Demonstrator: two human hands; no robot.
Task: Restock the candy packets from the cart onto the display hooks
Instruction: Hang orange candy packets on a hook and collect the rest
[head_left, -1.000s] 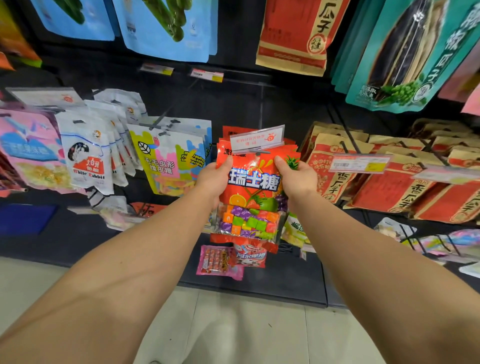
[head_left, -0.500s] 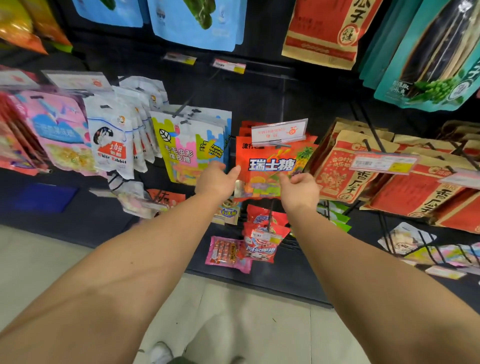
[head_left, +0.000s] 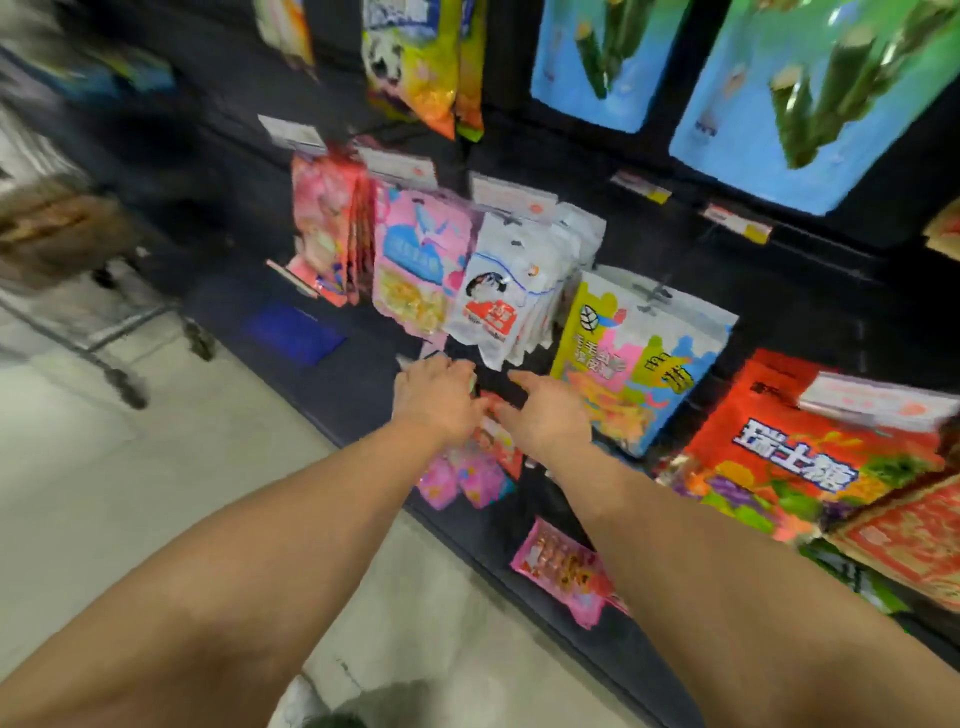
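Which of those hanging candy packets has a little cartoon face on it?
The white packet, hanging between the pink one and the yellow-and-blue one. It alone is mostly white, with a dark-haired cartoon face above a red label.

Candy packets (head_left: 641, 358) on display hooks (head_left: 655, 292)
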